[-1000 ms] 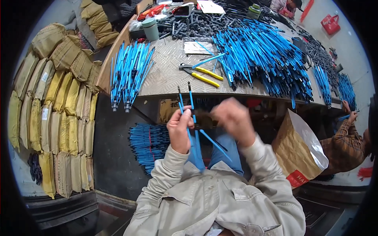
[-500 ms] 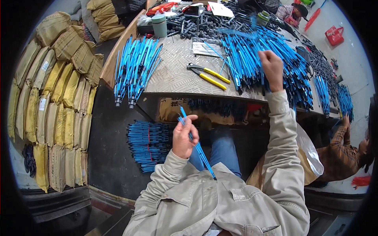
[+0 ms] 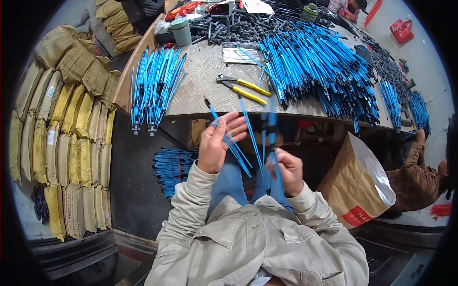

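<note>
My left hand (image 3: pixel 213 148) is held over my lap, its fingers stretched out, with the thumb pressing a few thin blue tubes (image 3: pixel 233 148) against the palm. Each slants down to the right; a black tip shows at one upper end. To the right, my right hand (image 3: pixel 290 172) pinches several blue tubes with black fittings (image 3: pixel 271 127), smeared by motion and standing roughly upright. One more thin blue tube (image 3: pixel 250 131) slants between the two hands; which hand holds it I cannot tell. Yellow-handled pliers (image 3: pixel 245 88) lie on the table beyond my hands.
On the table (image 3: pixel 200 90) are a large heap of blue tubes (image 3: pixel 315 66), a smaller bundle (image 3: pixel 155 86), black fittings (image 3: pixel 248 29) and a green cup (image 3: pixel 181 32). A paper bag (image 3: pixel 355 186) stands at right, near another person. Bundled tubes (image 3: pixel 174 169) lie below; sacks (image 3: pixel 71 133) are stacked left.
My right hand has come back from the big heap to my lap with blue tubes in it. My left hand has risen slightly and its fingers have spread.
</note>
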{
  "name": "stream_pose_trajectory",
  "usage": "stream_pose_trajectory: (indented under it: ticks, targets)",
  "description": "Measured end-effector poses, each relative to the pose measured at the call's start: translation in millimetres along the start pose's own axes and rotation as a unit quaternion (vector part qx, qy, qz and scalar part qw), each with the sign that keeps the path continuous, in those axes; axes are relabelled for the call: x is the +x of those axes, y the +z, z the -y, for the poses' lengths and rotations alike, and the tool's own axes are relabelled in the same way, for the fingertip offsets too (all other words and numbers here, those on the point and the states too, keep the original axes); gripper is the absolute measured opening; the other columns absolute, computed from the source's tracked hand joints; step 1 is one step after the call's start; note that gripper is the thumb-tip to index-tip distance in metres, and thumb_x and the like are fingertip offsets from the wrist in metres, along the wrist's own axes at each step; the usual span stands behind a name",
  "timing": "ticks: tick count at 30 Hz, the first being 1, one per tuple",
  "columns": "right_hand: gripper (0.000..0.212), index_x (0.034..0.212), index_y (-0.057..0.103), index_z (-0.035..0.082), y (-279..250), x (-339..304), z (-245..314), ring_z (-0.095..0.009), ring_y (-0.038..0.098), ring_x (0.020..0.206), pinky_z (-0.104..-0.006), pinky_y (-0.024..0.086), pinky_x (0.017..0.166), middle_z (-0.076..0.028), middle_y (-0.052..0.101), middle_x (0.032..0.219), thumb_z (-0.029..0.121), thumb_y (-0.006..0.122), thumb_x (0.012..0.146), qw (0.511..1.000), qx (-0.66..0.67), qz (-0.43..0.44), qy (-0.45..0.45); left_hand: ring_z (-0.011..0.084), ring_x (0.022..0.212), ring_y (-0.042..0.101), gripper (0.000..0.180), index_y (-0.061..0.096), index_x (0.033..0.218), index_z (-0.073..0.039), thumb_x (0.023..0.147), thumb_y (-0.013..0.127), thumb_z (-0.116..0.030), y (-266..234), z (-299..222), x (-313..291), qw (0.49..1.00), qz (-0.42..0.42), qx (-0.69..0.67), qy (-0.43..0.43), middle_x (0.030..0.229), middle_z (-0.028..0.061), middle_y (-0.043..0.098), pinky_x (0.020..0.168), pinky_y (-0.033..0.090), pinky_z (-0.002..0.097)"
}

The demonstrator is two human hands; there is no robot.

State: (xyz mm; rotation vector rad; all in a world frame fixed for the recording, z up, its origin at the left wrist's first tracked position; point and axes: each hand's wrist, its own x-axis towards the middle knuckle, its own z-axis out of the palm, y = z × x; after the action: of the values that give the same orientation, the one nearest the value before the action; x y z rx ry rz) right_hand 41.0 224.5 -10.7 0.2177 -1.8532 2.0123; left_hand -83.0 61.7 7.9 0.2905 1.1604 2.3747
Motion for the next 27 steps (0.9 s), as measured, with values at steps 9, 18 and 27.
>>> stream_pose_trajectory:
  ticks: [9,18,27]
  targets:
    - [0.012,0.087,0.061,0.000,4.6,43.1,-12.7,-0.005,0.052,0.056,-0.0186,0.041,0.049,-0.002,0.060,0.074,0.010,0.055,0.089,0.950,0.009,0.196,0.243,0.0122,0.056,0.052,0.024,0.056,0.105,-0.005,0.093,0.051,-0.025,-8.3,14.1,-9.5,0.997,-0.026,-0.038,0.061,0.075,0.0038,0.059,0.054,0.044,0.0212]
    - [0.021,0.091,0.066,0.001,-69.3,255.9,-32.9,-0.017,0.062,0.060,-0.0286,0.049,0.055,-0.009,0.066,0.078,0.020,0.061,0.083,0.889,-0.455,-0.027,0.038,0.0201,0.072,0.065,0.020,0.049,0.109,-0.008,0.094,0.050,-0.020,-9.4,-12.1,-21.4,0.993,-0.058,-0.097,0.027,0.083,0.0115,0.064,0.063,0.053,0.0303]
    - [0.025,0.082,0.067,0.007,-68.7,297.0,-64.8,-0.033,0.064,0.079,-0.0401,0.051,0.070,-0.014,0.067,0.088,0.030,0.064,0.073,0.615,-0.784,0.010,0.083,0.0239,0.086,0.065,0.023,0.047,0.112,-0.007,0.096,0.044,-0.024,-34.5,-3.4,-40.1,0.981,0.018,-0.193,0.015,0.088,0.0160,0.064,0.074,0.054,0.0384]
